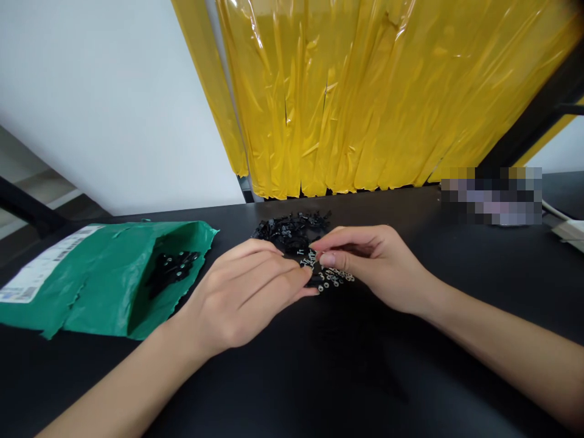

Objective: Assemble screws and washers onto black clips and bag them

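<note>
Both my hands meet over the middle of the black table. My left hand [253, 289] is closed, its fingers bent together; what they hold is hidden behind them. My right hand [374, 255] makes a pinch of thumb and index finger just beside the left fingertips, and the tiny item there is too small to name. Small silver screws [307, 260] show between the two hands. Several silver nuts or washers [336, 277] lie scattered beneath the right fingers. Behind the hands is a heap of small black parts [292, 225].
On the left lies a torn-open green mailing bag [100, 261] with a white label, and more black parts [176, 267] show inside it. Yellow plastic strips [365, 97] hang behind the black table [274, 395]. A blurred-out item [495, 198] and a white cable [559, 213] are at the right back.
</note>
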{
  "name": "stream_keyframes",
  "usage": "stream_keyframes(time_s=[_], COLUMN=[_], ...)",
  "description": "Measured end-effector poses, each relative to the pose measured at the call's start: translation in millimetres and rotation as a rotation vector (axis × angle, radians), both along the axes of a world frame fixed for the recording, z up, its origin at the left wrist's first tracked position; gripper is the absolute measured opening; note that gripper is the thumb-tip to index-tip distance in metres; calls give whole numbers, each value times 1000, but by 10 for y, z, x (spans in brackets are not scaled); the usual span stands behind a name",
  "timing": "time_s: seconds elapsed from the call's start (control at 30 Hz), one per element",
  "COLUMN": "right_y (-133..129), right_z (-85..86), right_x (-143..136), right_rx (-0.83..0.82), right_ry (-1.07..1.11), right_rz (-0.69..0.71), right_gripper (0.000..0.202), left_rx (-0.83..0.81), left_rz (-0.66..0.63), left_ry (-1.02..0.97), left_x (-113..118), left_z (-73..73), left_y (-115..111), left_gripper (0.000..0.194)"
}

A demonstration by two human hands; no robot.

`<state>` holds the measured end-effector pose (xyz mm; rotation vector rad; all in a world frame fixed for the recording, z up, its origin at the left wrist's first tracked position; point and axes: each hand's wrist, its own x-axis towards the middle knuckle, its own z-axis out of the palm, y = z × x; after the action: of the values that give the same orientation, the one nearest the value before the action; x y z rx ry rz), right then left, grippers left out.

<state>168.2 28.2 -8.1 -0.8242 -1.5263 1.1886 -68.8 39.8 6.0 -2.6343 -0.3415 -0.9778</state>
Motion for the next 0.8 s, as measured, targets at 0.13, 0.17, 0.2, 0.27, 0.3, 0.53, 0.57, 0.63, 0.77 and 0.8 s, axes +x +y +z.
stream_keyframes(time_s=[0.13,0.17,0.2,0.27,0.3,0.53,0.57,0.63,0.77,0.8], right_y=[-38,-44,-49,-57,-59,-49,-48,-51,-69,-74], right_z=[26,24,19,7,1,10,13,16,23,26], right_x=[-41,-51,-59,-68,-70,-55,-50,-41,-24,-21], right_rx=[-153,-173,-190,-220,-236,-270,-265,-256,-251,-252], right_ry=[149,154,159,171,175,145,138,121,89,83], right_rz=[-2,7,20,49,61,110,114,125,118,113], right_gripper=[18,19,19,19,19,15,15,14,14,14], left_rx=[-9,-16,-18,-17,-13,-33,-35,-33,-24,-25], left_rz=[-9,-6,-7,-23,-35,-62,-64,-65,-64,-64], left_ry=[25,23,13,-21,-37,-54,-58,-66,-78,-79], left_x=[7,11,15,26,30,41,43,48,56,57], left_z=[-23,-30,-37,-48,-53,-73,-73,-69,-55,-52], left_y=[3,2,2,2,4,8,7,7,7,8], left_gripper=[21,20,19,17,17,16,16,17,19,19])
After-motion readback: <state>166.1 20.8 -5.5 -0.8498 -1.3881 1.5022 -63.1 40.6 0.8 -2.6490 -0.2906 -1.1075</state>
